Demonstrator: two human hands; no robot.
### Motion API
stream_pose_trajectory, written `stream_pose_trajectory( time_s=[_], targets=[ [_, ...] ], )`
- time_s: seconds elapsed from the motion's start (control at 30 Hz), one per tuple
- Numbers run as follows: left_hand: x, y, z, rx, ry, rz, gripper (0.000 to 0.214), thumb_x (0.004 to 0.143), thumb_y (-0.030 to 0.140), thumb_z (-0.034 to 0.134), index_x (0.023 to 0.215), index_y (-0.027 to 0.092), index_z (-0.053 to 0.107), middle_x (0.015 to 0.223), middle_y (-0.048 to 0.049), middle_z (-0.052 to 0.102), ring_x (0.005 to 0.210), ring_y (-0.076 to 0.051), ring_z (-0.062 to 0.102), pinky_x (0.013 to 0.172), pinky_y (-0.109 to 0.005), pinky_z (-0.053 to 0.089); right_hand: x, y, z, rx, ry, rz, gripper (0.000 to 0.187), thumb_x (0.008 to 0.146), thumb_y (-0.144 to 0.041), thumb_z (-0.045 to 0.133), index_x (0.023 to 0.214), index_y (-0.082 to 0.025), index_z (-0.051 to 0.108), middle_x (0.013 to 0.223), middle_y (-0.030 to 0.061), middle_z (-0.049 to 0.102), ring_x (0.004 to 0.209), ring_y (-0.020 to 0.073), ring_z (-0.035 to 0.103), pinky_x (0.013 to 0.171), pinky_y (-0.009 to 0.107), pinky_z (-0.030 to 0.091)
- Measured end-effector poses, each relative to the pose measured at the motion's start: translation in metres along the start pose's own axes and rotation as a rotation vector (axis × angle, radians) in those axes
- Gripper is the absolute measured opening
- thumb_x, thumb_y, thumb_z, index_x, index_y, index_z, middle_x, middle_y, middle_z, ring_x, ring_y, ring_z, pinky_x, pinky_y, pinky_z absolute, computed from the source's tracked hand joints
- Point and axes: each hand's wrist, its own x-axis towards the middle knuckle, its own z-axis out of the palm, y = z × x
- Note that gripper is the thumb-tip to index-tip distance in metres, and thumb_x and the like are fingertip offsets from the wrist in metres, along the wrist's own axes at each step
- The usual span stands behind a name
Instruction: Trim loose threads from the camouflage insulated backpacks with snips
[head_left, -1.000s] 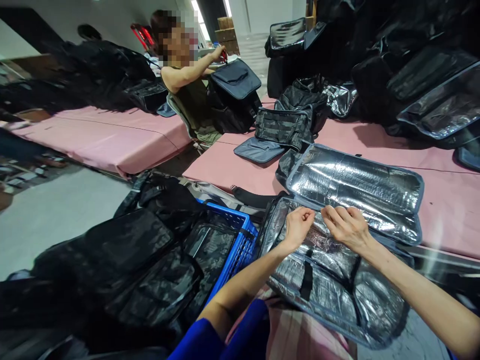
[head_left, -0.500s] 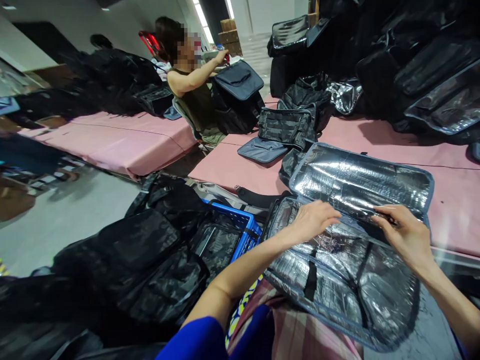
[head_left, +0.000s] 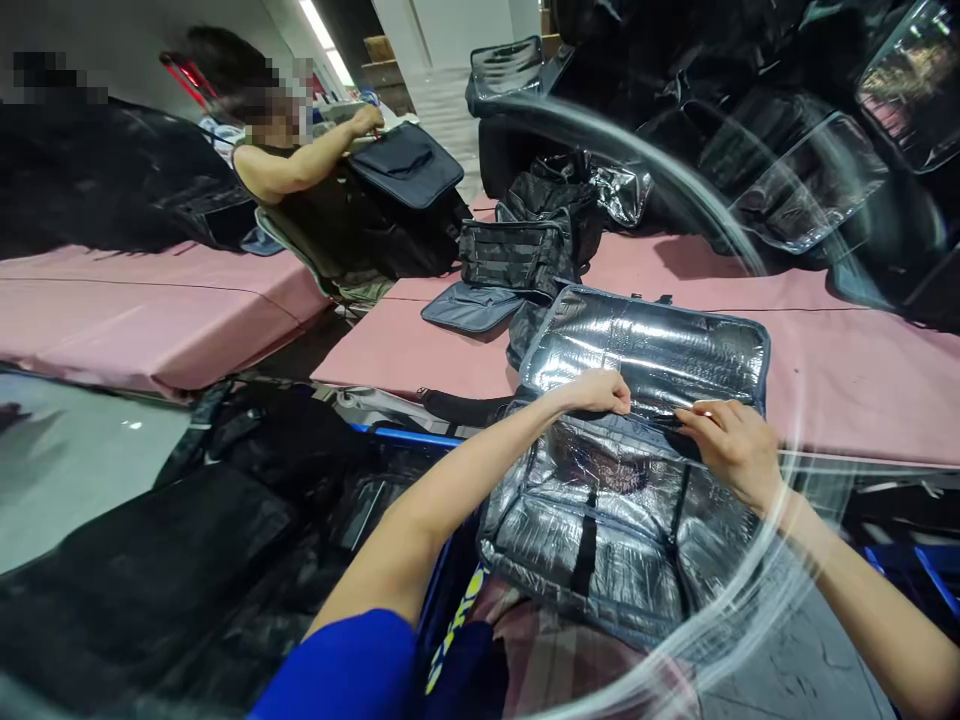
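An insulated bag (head_left: 630, 560) with a shiny silver lining lies open in front of me, leaning over my lap. Its lid (head_left: 652, 345) is folded back on the table, and a black strap (head_left: 585, 555) crosses the lining. At the seam between lid and body, my left hand (head_left: 600, 390) is closed in a pinch; what it grips is too small to make out. My right hand (head_left: 731, 445) is closed at the same seam, further right. A small dark thing shows at its fingertips, its kind unclear.
Pink-covered tables (head_left: 847, 370) stand ahead and to the left. A camouflage bag (head_left: 517, 255) stands beyond the lid. Dark bags (head_left: 172, 540) pile up at my left around a blue crate (head_left: 405, 437). Across the table a seated person (head_left: 300, 180) handles another bag. More bags are heaped at upper right.
My view has turned right. My left hand has gone from hovering with loose fingers to a pinch at the lid seam. My right hand stays near the seam, now closer to the left.
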Motion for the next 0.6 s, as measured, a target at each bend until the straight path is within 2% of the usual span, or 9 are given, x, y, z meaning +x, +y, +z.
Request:
stream_pose_trajectory(
  time_s=[0.2, 0.37, 0.53, 0.6],
  targets=[
    [0.0007, -0.0015, 0.0035, 0.042, 0.022, -0.012, 0.014, 0.069, 0.022, 0.052, 0.059, 0.014, 0.058, 0.056, 0.0018, 0.051, 0.055, -0.01, 0.042, 0.055, -0.024, 0.027, 0.006, 0.0006, 0.0033, -0.045, -0.054, -0.158, 0.013, 0.081, -0.013, 0.059, 0.093, -0.019, 0.064, 0.087, 0.0008, 0.067, 0.071, 0.0128, 0.05, 0.063, 0.028, 0.033],
    [-0.0001, -0.0026, 0.0045, 0.038, 0.03, -0.004, 0.014, 0.069, 0.022, 0.051, 0.059, 0.014, 0.057, 0.057, 0.0017, 0.051, 0.056, -0.01, 0.044, 0.056, -0.024, 0.027, 0.003, 0.0023, 0.0043, 0.07, -0.042, -0.022, 0.009, 0.083, -0.02, 0.059, 0.09, -0.019, 0.064, 0.085, 0.0023, 0.066, 0.073, 0.0128, 0.051, 0.065, 0.026, 0.034],
    [-0.0022, -0.0018, 0.0033, 0.027, 0.042, 0.021, 0.015, 0.07, 0.023, 0.05, 0.059, 0.014, 0.056, 0.056, 0.0023, 0.049, 0.055, -0.01, 0.042, 0.056, -0.023, 0.026, 0.0067, 0.0002, 0.0078, 0.036, -0.108, -0.093, 0.012, 0.086, -0.018, 0.054, 0.091, -0.02, 0.065, 0.088, 0.0016, 0.067, 0.073, 0.0136, 0.052, 0.064, 0.028, 0.034],
    [-0.0017, -0.0024, 0.0036, 0.026, 0.04, 0.023, 0.015, 0.069, 0.023, 0.05, 0.059, 0.014, 0.056, 0.056, 0.0022, 0.049, 0.055, -0.01, 0.042, 0.056, -0.024, 0.026, 0.0044, 0.0038, 0.0076, 0.083, -0.14, -0.06, 0.013, 0.087, -0.02, 0.053, 0.092, -0.02, 0.065, 0.09, 0.0028, 0.067, 0.075, 0.014, 0.053, 0.065, 0.028, 0.036]
  ],
)
